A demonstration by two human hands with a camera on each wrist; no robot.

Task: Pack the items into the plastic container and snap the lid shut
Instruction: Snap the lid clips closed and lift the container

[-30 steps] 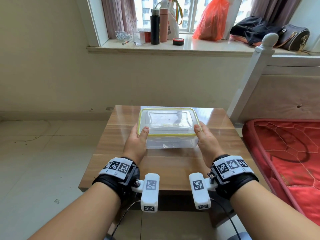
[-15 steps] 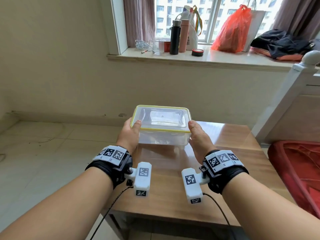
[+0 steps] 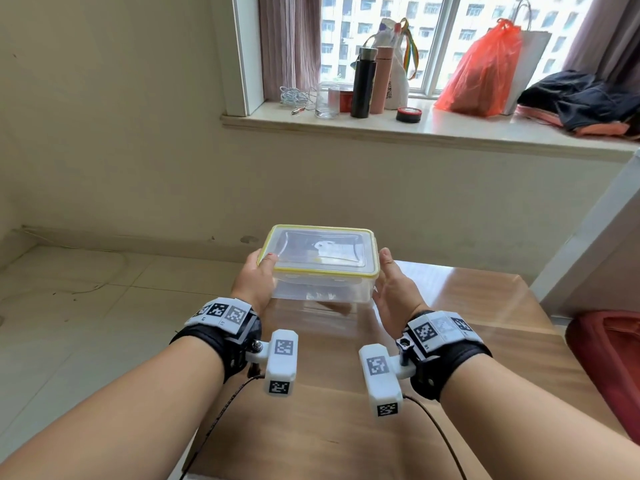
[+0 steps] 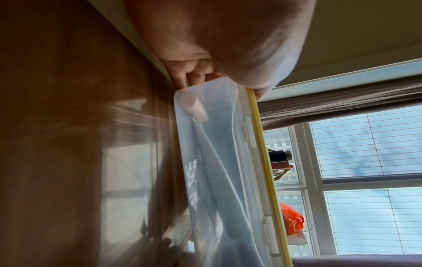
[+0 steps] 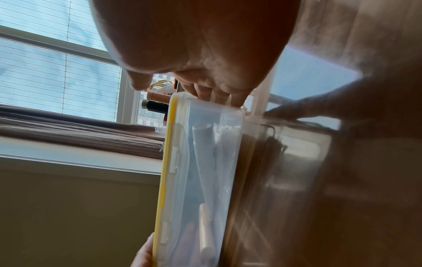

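The clear plastic box with a see-through lid and a yellow rim [image 3: 320, 268] is held up in the air, just above the far end of the shiny brown wooden table [image 3: 467, 344]. Its lid sits flat on top. Through the clear wall you can see some pale things inside, and one looks like a white rolled tube [image 5: 203, 144]. What the others are is too blurry to tell.

The left hand [image 3: 254, 284] grips the left end of the box. Its thumb lies on top of the lid's edge, and its fingers [image 4: 182, 77] curl under the bottom. The right hand [image 3: 393, 289] is at the right end. Its thumb points up, just beside the yellow rim, and its fingers [image 5: 217, 92] reach under the box. Both wrists wear black bands with white blocks that have black and white square marks on them.

Behind the table is a cream wall and a pale floor. Higher up is a stone window sill [image 3: 381, 128]. On it stand a tall black bottle [image 3: 363, 83], a pink bottle [image 3: 381, 81] right next to it, a clear glass [image 3: 327, 100], a small round black and red tin [image 3: 408, 115] and a bright orange plastic bag [image 3: 481, 72]. A pile of dark clothes [image 3: 581, 102] lies at the right end of the sill.
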